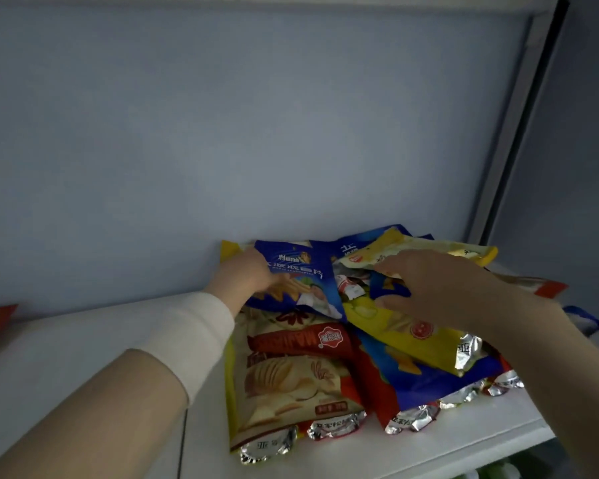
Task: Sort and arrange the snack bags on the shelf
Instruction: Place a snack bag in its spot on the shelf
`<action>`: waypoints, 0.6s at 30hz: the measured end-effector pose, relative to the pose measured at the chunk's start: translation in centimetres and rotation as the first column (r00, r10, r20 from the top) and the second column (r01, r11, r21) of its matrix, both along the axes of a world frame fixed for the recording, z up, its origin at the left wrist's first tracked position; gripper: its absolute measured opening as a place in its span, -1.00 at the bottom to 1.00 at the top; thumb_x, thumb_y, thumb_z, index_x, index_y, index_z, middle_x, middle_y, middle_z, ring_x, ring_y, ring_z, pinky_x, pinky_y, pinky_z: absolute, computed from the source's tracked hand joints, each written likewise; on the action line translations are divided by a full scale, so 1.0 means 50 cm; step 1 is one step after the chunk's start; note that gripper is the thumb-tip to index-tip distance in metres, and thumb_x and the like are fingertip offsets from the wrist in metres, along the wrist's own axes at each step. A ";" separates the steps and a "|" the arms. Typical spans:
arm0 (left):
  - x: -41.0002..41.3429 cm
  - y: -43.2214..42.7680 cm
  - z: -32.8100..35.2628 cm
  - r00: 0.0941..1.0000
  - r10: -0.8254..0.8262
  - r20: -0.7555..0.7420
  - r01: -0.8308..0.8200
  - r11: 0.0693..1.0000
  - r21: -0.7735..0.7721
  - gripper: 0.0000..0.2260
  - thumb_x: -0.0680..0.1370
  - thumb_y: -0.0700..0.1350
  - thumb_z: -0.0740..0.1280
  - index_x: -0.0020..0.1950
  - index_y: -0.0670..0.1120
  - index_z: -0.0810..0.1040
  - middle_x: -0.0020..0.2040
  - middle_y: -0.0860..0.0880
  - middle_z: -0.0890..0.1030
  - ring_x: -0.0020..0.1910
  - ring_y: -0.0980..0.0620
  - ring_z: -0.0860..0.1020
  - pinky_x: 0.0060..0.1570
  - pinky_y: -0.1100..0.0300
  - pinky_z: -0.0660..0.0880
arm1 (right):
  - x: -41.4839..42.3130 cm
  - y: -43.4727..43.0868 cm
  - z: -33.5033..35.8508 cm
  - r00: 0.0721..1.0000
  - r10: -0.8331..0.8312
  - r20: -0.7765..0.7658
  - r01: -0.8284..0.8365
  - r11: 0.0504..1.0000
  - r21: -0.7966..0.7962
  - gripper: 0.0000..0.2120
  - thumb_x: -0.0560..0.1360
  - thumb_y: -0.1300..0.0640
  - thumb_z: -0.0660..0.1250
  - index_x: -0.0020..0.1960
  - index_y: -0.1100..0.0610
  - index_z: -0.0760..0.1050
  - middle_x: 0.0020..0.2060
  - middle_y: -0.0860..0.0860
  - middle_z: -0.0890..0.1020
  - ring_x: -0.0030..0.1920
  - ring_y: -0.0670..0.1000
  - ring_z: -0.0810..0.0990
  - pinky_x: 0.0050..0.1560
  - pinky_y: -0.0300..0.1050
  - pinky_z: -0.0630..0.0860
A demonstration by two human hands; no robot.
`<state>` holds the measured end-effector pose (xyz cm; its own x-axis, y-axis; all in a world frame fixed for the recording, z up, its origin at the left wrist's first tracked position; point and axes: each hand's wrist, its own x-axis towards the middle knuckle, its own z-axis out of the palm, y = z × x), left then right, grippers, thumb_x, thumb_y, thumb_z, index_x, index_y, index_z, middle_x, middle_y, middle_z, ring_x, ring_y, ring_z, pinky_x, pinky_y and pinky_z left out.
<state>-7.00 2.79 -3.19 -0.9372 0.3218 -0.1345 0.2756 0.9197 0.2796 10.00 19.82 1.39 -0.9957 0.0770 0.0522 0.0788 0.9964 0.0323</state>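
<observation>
On white shelf [83, 357], jumbled heap of foil snack bags [291, 375], barely sorted. Grips glossy blue bag [298, 273] with left hand [246, 276]; spreads right hand [440, 288], empty, over yellow bag [412, 337]

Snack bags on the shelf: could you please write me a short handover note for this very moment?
Left hand: grips the left edge of the blue bag, which lies on top of the pile of snack bags.
Right hand: open, fingers spread over the yellow bag, apparently holding nothing.
Bags: overlapping loosely towards the right of the white shelf; a beige-and-red bag lies front left.
Done: nothing looks sorted yet.
Left: separate the bags by kind and line them up.
</observation>
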 end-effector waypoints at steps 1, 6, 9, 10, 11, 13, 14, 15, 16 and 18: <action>-0.020 -0.002 -0.017 1.000 0.002 0.017 -0.002 1.000 0.023 -0.31 0.29 0.38 0.32 0.20 -0.10 0.52 0.04 -0.09 0.63 -0.02 -0.07 0.61 0.04 0.06 0.57 | -0.006 0.005 -0.003 1.000 0.003 0.014 -0.003 1.000 0.000 -0.46 0.52 -0.18 0.16 0.45 -0.06 0.21 0.36 -0.05 0.40 0.32 -0.02 0.41 0.27 -0.11 0.43; -0.008 -0.008 0.008 0.996 0.093 0.001 -0.091 0.971 0.220 -0.66 0.51 -0.07 0.37 0.18 -0.26 0.48 0.09 -0.13 0.54 0.14 -0.13 0.52 -0.18 0.24 0.41 | -0.035 0.034 -0.001 0.998 0.049 0.033 -0.048 0.999 -0.024 -0.48 0.51 -0.20 0.17 0.43 -0.09 0.24 0.33 -0.08 0.44 0.28 -0.04 0.44 0.24 -0.14 0.43; -0.011 -0.014 0.012 0.991 0.123 -0.056 -0.092 0.918 0.385 -0.78 0.56 -0.18 0.29 0.12 -0.30 0.56 0.11 -0.22 0.60 0.12 -0.16 0.54 -0.21 0.24 0.35 | -0.050 0.044 0.004 0.996 0.082 0.036 -0.076 0.986 -0.148 -0.50 0.49 -0.19 0.20 0.38 -0.05 0.33 0.29 -0.06 0.48 0.24 -0.04 0.47 0.24 -0.16 0.42; -0.008 -0.019 0.012 0.989 0.135 -0.062 -0.090 0.880 0.466 -0.80 0.56 -0.21 0.28 0.09 -0.29 0.58 0.08 -0.24 0.62 0.07 -0.17 0.56 -0.15 0.22 0.38 | -0.056 0.048 0.003 0.996 0.090 0.029 -0.082 0.976 -0.200 -0.48 0.49 -0.18 0.21 0.40 -0.04 0.32 0.32 -0.05 0.46 0.26 -0.04 0.45 0.26 -0.21 0.38; 0.002 -0.025 0.015 0.987 0.148 -0.060 -0.090 0.828 0.553 -0.82 0.56 -0.23 0.28 0.07 -0.29 0.60 0.03 -0.26 0.63 0.01 -0.15 0.58 -0.09 0.17 0.42 | -0.062 0.052 0.001 0.996 0.089 0.017 -0.081 0.961 -0.266 -0.45 0.49 -0.17 0.22 0.44 -0.02 0.27 0.36 -0.06 0.42 0.30 -0.05 0.41 0.25 -0.27 0.32; 0.026 -0.037 0.020 0.980 0.190 -0.061 -0.090 0.693 0.716 -0.85 0.56 -0.26 0.28 0.05 -0.27 0.60 -0.03 -0.27 0.62 -0.07 -0.08 0.55 0.05 0.02 0.48 | -0.072 0.058 -0.008 0.998 0.066 -0.015 -0.066 0.897 -0.436 -0.38 0.49 -0.14 0.24 0.48 0.02 0.16 0.41 -0.07 0.35 0.36 -0.07 0.35 0.17 -0.34 0.24; 0.039 -0.041 0.023 0.979 0.197 -0.053 -0.082 0.621 0.779 -0.88 0.56 -0.27 0.27 0.01 -0.23 0.59 -0.05 -0.25 0.62 -0.07 -0.07 0.54 0.08 -0.02 0.48 | -0.078 0.060 -0.014 0.998 0.044 -0.035 -0.056 0.844 -0.534 -0.34 0.48 -0.13 0.25 0.49 0.04 0.12 0.42 -0.06 0.34 0.37 -0.07 0.34 0.16 -0.34 0.22; 0.056 -0.044 0.026 0.980 0.196 -0.036 -0.079 0.547 0.833 -0.90 0.57 -0.26 0.26 -0.04 -0.17 0.57 -0.07 -0.19 0.61 -0.08 -0.06 0.55 0.06 0.00 0.49 | -0.082 0.059 -0.018 0.998 0.022 -0.061 -0.055 0.773 -0.632 -0.30 0.47 -0.12 0.27 0.50 0.06 0.09 0.42 -0.04 0.33 0.37 -0.07 0.34 0.18 -0.33 0.22; 0.073 -0.044 0.028 0.980 0.197 -0.017 -0.079 0.469 0.879 -0.88 0.58 -0.26 0.24 -0.09 -0.10 0.54 -0.08 -0.13 0.61 -0.10 -0.06 0.56 0.02 0.03 0.50 | -0.086 0.060 -0.023 0.998 0.007 -0.069 -0.055 0.689 -0.723 -0.27 0.46 -0.11 0.29 0.51 0.08 0.07 0.43 -0.03 0.33 0.37 -0.07 0.34 0.20 -0.31 0.24; 0.108 -0.043 0.030 0.979 0.203 0.008 -0.073 0.316 0.946 -0.84 0.59 -0.26 0.22 -0.12 -0.05 0.50 -0.11 -0.05 0.61 -0.15 0.00 0.57 -0.08 0.12 0.51 | -0.085 0.051 -0.031 0.998 0.008 -0.054 -0.051 0.510 -0.859 -0.28 0.46 -0.09 0.31 0.50 0.08 0.09 0.41 -0.03 0.36 0.33 -0.07 0.38 0.15 -0.29 0.32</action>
